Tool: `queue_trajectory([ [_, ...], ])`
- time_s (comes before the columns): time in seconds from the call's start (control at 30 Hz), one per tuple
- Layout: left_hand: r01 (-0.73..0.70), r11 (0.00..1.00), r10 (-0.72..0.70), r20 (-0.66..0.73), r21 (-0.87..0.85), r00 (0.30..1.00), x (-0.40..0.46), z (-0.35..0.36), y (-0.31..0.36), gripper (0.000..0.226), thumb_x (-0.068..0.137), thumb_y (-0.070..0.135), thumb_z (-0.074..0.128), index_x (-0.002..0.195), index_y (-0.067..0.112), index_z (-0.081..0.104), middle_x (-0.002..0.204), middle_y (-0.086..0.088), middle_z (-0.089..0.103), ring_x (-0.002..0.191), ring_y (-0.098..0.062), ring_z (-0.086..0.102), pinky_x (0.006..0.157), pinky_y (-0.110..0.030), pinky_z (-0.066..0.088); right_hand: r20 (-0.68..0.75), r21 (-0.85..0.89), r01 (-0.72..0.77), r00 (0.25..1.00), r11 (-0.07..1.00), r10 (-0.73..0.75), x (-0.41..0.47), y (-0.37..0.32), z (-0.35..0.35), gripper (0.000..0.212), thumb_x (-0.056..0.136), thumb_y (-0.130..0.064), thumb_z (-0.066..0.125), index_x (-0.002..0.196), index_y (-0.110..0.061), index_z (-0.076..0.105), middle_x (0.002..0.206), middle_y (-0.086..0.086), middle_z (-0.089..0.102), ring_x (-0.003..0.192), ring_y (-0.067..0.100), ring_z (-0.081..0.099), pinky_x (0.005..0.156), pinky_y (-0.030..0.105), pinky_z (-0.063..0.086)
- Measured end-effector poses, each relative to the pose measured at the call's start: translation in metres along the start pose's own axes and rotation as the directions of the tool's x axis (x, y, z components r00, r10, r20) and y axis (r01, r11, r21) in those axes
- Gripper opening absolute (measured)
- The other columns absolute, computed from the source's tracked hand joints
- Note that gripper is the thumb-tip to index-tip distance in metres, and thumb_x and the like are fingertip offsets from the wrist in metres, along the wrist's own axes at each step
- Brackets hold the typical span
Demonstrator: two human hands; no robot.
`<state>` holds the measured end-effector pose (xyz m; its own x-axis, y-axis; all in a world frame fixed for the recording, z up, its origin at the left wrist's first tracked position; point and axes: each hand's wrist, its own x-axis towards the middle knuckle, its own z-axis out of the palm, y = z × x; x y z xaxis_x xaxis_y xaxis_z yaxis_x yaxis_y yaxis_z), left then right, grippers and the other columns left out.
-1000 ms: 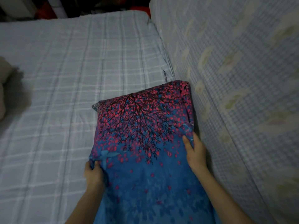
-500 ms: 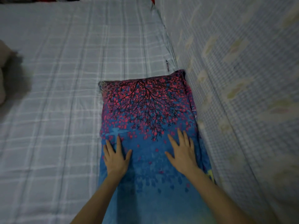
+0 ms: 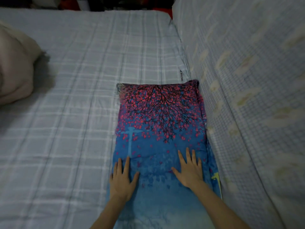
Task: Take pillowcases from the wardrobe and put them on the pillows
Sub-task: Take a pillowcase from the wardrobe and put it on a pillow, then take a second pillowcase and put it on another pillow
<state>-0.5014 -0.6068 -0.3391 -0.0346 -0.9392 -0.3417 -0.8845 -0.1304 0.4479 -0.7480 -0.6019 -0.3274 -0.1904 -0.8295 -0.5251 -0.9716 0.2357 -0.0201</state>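
Note:
A pillow in a blue pillowcase (image 3: 161,123) printed with a black tree and pink blossoms lies flat on the bed, its right side against the padded wall. My left hand (image 3: 123,178) rests palm down on the case's left part, fingers spread. My right hand (image 3: 189,169) lies flat on its right part, fingers apart. Neither hand grips the fabric. The near end of the pillow runs out of the bottom of the view.
The bed (image 3: 69,113) is covered with a grey-white checked sheet. A pale bare pillow or bundle (image 3: 14,71) sits at the left edge. A tall padded surface with a checked, leaf-print cover (image 3: 247,96) stands along the right. Dark clutter lies beyond the far edge.
My hands let go of the pillow's sides and came to lie flat on top of it. The pillow went from tilted up to lying flat against the right wall.

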Motion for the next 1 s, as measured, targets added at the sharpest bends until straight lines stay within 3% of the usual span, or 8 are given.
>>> queue_trajectory([
  [0.07, 0.029, 0.993, -0.030, -0.008, -0.115, 1.000, -0.031, -0.004, -0.010, 0.091, 0.074, 0.075, 0.019, 0.144, 0.016, 0.028, 0.152, -0.015, 0.024, 0.141, -0.031, 0.023, 0.112, -0.041, 0.023, 0.037, 0.054, -0.014, 0.999, 0.998, 0.012, -0.018, -0.011, 0.002, 0.074, 0.092, -0.056, 0.030, 0.145, -0.021, -0.009, 0.155, 0.010, -0.015, 0.142, 0.032, -0.013, 0.116, 0.047, 0.002],
  [0.17, 0.099, 0.956, -0.098, 0.016, -0.275, 0.995, -0.064, -0.014, -0.034, 0.059, 0.089, 0.037, 0.053, 0.139, 0.009, 0.037, 0.147, -0.019, 0.033, 0.136, -0.029, 0.034, 0.111, -0.033, 0.026, 0.164, 0.154, -0.018, 0.986, 0.988, -0.007, -0.050, -0.037, 0.007, 0.072, 0.093, -0.044, 0.039, 0.146, -0.020, -0.004, 0.156, 0.012, -0.009, 0.143, 0.031, -0.005, 0.116, 0.045, 0.008],
  [0.27, 0.129, 0.934, -0.124, 0.038, -0.333, 0.992, -0.093, -0.028, -0.061, 0.048, 0.090, 0.018, 0.056, 0.136, 0.010, 0.043, 0.146, -0.013, 0.037, 0.134, -0.024, 0.036, 0.109, -0.029, 0.026, 0.217, 0.175, 0.012, 0.975, 0.985, -0.051, -0.085, -0.071, 0.009, 0.069, 0.091, -0.039, 0.043, 0.146, -0.022, 0.005, 0.155, 0.013, -0.001, 0.142, 0.030, 0.004, 0.114, 0.042, 0.016],
  [0.4, 0.144, 0.911, -0.177, -0.052, -0.387, 0.983, -0.118, -0.071, -0.094, 0.041, 0.091, 0.013, 0.053, 0.131, 0.009, 0.048, 0.139, -0.013, 0.045, 0.131, -0.025, 0.041, 0.106, -0.029, 0.029, 0.117, 0.304, 0.155, 0.973, 0.940, -0.199, -0.115, -0.124, -0.002, 0.057, 0.089, -0.025, 0.049, 0.141, -0.016, 0.026, 0.147, 0.009, 0.030, 0.133, 0.022, 0.032, 0.108, 0.026, 0.028],
  [0.53, 0.113, 0.868, -0.233, -0.197, -0.484, 0.952, -0.137, -0.136, -0.136, 0.036, 0.090, 0.008, 0.053, 0.126, 0.005, 0.052, 0.128, -0.013, 0.053, 0.118, -0.028, 0.052, 0.098, -0.030, 0.037, 0.007, 0.394, 0.316, 0.938, 0.863, -0.346, -0.139, -0.195, -0.033, 0.044, 0.089, -0.012, 0.052, 0.132, -0.007, 0.042, 0.137, 0.012, 0.045, 0.125, 0.021, 0.043, 0.102, 0.023, 0.029],
  [0.63, 0.116, 0.773, -0.360, -0.280, -0.624, 0.890, -0.162, -0.189, -0.171, 0.034, 0.090, 0.006, 0.053, 0.124, 0.004, 0.054, 0.125, -0.014, 0.057, 0.108, -0.026, 0.056, 0.092, -0.032, 0.042, -0.132, 0.453, 0.411, 0.908, 0.791, -0.397, -0.160, -0.254, -0.057, 0.035, 0.085, -0.007, 0.057, 0.120, -0.005, 0.054, 0.122, 0.015, 0.059, 0.112, 0.025, 0.054, 0.097, 0.029, 0.039],
  [0.73, 0.084, 0.662, -0.489, -0.345, -0.745, 0.801, -0.196, -0.241, -0.212, 0.030, 0.090, 0.006, 0.053, 0.119, 0.008, 0.058, 0.120, -0.009, 0.060, 0.098, -0.018, 0.056, 0.085, -0.026, 0.041, -0.175, 0.486, 0.495, 0.862, 0.720, -0.475, -0.189, -0.318, -0.078, 0.029, 0.085, -0.006, 0.057, 0.115, -0.005, 0.057, 0.113, 0.016, 0.062, 0.101, 0.025, 0.059, 0.088, 0.027, 0.043],
  [1.0, -0.083, 0.603, -0.586, -0.511, -0.793, 0.630, -0.321, -0.374, -0.356, 0.030, 0.084, -0.006, 0.055, 0.101, 0.017, 0.061, 0.101, -0.011, 0.066, 0.091, -0.024, 0.060, 0.084, -0.030, 0.045, -0.256, 0.578, 0.679, 0.679, 0.454, -0.688, -0.288, -0.500, -0.103, 0.033, 0.088, -0.003, 0.052, 0.120, -0.012, 0.055, 0.112, 0.010, 0.061, 0.093, 0.018, 0.056, 0.083, 0.027, 0.043],
])
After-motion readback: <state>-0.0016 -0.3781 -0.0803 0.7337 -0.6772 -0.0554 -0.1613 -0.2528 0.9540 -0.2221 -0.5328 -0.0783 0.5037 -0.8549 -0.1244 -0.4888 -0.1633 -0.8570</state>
